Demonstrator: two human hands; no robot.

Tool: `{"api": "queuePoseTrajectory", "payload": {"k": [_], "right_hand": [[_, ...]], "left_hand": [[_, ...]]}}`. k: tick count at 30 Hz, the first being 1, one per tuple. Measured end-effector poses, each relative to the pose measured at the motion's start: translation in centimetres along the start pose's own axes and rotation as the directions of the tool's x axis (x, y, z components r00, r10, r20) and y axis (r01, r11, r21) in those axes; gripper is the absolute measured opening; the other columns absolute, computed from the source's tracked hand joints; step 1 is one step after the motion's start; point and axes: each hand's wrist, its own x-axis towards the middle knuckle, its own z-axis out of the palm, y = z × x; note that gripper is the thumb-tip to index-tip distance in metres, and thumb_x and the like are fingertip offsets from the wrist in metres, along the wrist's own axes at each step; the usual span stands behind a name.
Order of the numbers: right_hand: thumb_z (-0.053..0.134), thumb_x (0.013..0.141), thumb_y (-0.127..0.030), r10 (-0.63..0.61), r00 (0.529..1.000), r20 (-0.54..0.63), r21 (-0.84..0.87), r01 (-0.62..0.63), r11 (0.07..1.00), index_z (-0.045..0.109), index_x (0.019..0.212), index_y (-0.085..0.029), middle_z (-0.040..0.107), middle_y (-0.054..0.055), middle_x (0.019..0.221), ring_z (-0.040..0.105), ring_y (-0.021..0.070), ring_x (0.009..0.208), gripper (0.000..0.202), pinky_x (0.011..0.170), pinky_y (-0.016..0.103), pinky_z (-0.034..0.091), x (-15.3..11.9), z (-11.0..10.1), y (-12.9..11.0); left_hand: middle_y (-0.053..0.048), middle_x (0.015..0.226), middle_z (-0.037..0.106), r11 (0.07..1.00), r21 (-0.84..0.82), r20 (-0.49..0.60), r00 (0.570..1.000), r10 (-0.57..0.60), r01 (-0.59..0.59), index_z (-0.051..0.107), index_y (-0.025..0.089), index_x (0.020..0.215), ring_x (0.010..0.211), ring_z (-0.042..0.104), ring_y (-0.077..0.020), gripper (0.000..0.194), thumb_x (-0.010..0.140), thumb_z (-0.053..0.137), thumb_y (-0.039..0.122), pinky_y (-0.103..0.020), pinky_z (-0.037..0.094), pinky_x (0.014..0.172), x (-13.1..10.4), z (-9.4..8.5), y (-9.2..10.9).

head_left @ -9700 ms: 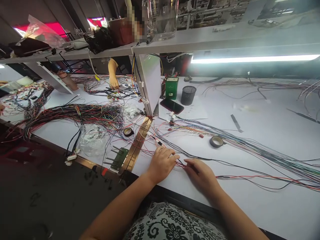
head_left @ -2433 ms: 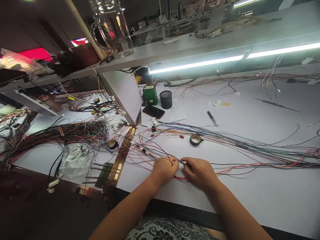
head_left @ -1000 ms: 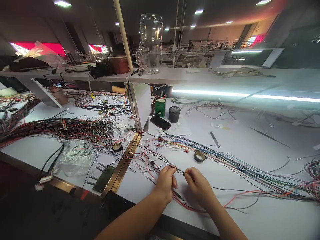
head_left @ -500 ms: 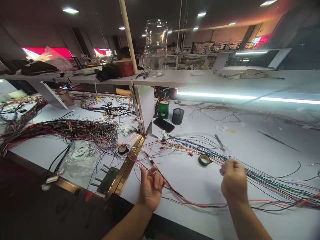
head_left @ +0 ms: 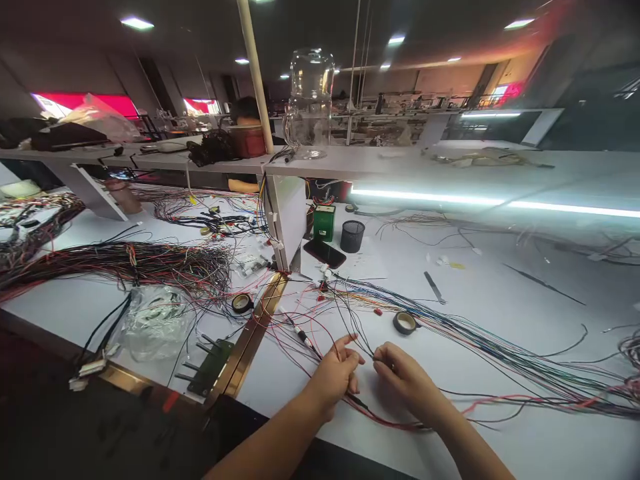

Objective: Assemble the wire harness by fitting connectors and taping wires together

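Note:
My right hand (head_left: 403,377) is closed, thumb against fingers, on thin black wires (head_left: 361,339) that run up toward a white connector (head_left: 327,274). My left hand (head_left: 336,373) is just left of it, fingers apart and slightly bent, the index finger stretched out near those wires. A red-and-black cable (head_left: 383,420) passes beneath both hands; whether the left palm touches it is hidden. Its sleeved end (head_left: 301,335) lies up and left of my left hand. Behind my right hand stretches a bundle of coloured wires (head_left: 450,318), with a roll of black tape (head_left: 405,323) beside it.
A brass-coloured strip (head_left: 255,333) crosses the table on the left, next to a green board with metal pins (head_left: 210,367). Farther back are a phone (head_left: 325,253), a mesh cup (head_left: 353,237) and a green box (head_left: 324,223). Tweezers (head_left: 435,287) lie right of them. A glass jug (head_left: 311,107) tops the shelf.
My right hand has come left and down from the coloured bundle, drawing black wires along. My left hand has shifted right and turned; both hands are now close together.

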Motion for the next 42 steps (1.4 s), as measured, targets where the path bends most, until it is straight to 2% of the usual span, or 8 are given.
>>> {"api": "queuePoseTrajectory", "payload": {"k": [5,11,18,24,31,35,38,42], "right_hand": [[0.036,0.093,-0.048,0.187,0.966,-0.181,0.215,-0.147,0.966,0.044,0.088,-0.024,0.053,-0.005,0.058,0.050,0.0168,0.056,0.025,0.058,0.029,0.040,-0.3,1.6,0.9],[0.036,0.092,-0.051,0.233,0.972,-0.042,0.403,-0.197,0.894,0.040,0.094,-0.024,0.067,-0.001,0.066,0.055,0.0173,0.055,0.027,0.056,0.029,0.040,-0.8,2.5,2.2],[0.039,0.092,-0.047,0.131,0.990,0.055,0.408,-0.142,0.902,0.040,0.098,-0.024,0.073,0.004,0.082,0.067,0.0218,0.082,0.024,0.083,0.037,0.044,-1.4,2.4,2.4],[0.037,0.091,-0.051,0.180,0.983,-0.021,0.407,-0.156,0.900,0.038,0.100,-0.024,0.069,0.003,0.081,0.065,0.0194,0.067,0.029,0.067,0.032,0.047,-1.1,3.1,2.7],[0.036,0.090,-0.040,0.238,0.961,-0.144,0.076,-0.229,0.970,0.041,0.114,-0.023,0.061,-0.003,0.067,0.059,0.0199,0.064,0.030,0.064,0.030,0.041,-0.4,3.5,2.0],[0.030,0.091,-0.029,0.289,0.953,-0.086,-0.206,-0.301,0.931,0.038,0.131,-0.028,0.065,-0.001,0.076,0.060,0.0202,0.067,0.041,0.060,0.028,0.034,-0.1,3.8,1.3],[0.033,0.088,-0.023,0.289,0.957,-0.017,-0.288,-0.281,0.915,0.032,0.140,-0.030,0.064,-0.001,0.073,0.058,0.0194,0.064,0.052,0.058,0.028,0.030,0.2,3.8,0.9],[0.043,0.080,-0.018,0.148,0.986,0.074,0.062,-0.152,0.986,0.019,0.145,-0.026,0.064,-0.002,0.084,0.059,0.0167,0.073,0.070,0.067,0.028,0.039,1.2,3.7,-0.9]], "left_hand": [[0.000,0.094,0.060,0.995,-0.032,-0.076,0.993,-0.092,0.089,0.033,0.024,0.135,0.031,0.031,-0.0007,0.057,0.083,0.055,0.033,-0.021,0.028,0.035,-0.2,0.0,-0.2],[0.001,0.083,0.062,0.995,0.078,-0.035,0.998,-0.057,0.060,0.055,0.014,0.095,0.034,0.042,-0.0025,0.031,0.076,0.064,0.037,-0.021,0.030,0.038,1.0,0.9,-0.1],[0.006,0.058,0.053,0.995,0.094,-0.079,0.996,-0.034,0.042,0.058,0.014,0.081,0.034,0.037,-0.0038,0.031,0.070,0.071,0.040,-0.020,0.027,0.038,2.0,1.5,0.0],[0.002,0.066,0.061,0.998,0.042,-0.111,0.993,-0.033,0.037,0.060,0.013,0.069,0.033,0.035,-0.0021,0.025,0.069,0.070,0.036,-0.021,0.027,0.037,1.7,1.2,0.1],[0.000,0.074,0.060,0.961,-0.253,-0.141,0.987,0.080,-0.114,0.056,0.016,0.072,0.073,0.059,-0.0116,0.012,0.067,0.066,0.020,-0.023,0.047,0.067,0.7,1.2,1.5],[0.001,0.071,0.056,0.878,-0.427,-0.248,0.962,0.115,-0.216,0.053,0.015,0.073,0.061,0.053,-0.0072,0.021,0.073,0.066,0.032,-0.023,0.048,0.065,2.1,-1.7,5.3],[0.009,0.058,0.045,0.895,-0.401,-0.304,0.950,0.071,-0.196,0.051,0.017,0.077,0.040,0.031,-0.0018,0.027,0.073,0.069,0.036,-0.016,0.032,0.042,2.6,-3.1,5.9],[0.014,0.046,0.026,0.947,-0.308,-0.285,0.959,-0.004,-0.087,0.052,0.018,0.089,0.036,0.010,-0.0022,0.036,0.074,0.070,0.046,-0.017,0.004,0.038,1.4,-2.2,3.3]]}}
